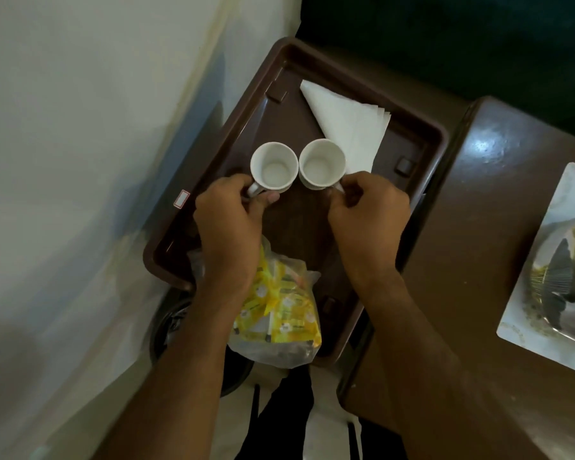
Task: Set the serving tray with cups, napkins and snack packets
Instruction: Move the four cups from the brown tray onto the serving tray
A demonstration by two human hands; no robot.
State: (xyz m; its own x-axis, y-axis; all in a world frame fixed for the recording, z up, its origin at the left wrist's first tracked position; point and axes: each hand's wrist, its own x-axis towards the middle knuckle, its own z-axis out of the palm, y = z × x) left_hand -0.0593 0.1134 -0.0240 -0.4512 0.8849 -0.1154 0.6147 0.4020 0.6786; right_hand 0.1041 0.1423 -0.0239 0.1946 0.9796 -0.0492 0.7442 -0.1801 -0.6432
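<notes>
A brown serving tray (422,134) lies in the middle of the view. Two empty white cups stand upright side by side on it, rims almost touching. My left hand (228,234) pinches the handle of the left cup (273,166). My right hand (367,224) grips the handle of the right cup (322,163). White napkins (349,126) folded into a triangle lie on the tray just behind the right cup. A clear bag of yellow snack packets (286,313) rests on the tray's near end, partly under my left wrist.
A white wall (80,127) runs along the tray's left side. A brown table (472,260) stands to the right with a white rectangular plate (545,283) holding a dark and yellow ornament. A round black bin (170,327) sits below the tray's near left corner.
</notes>
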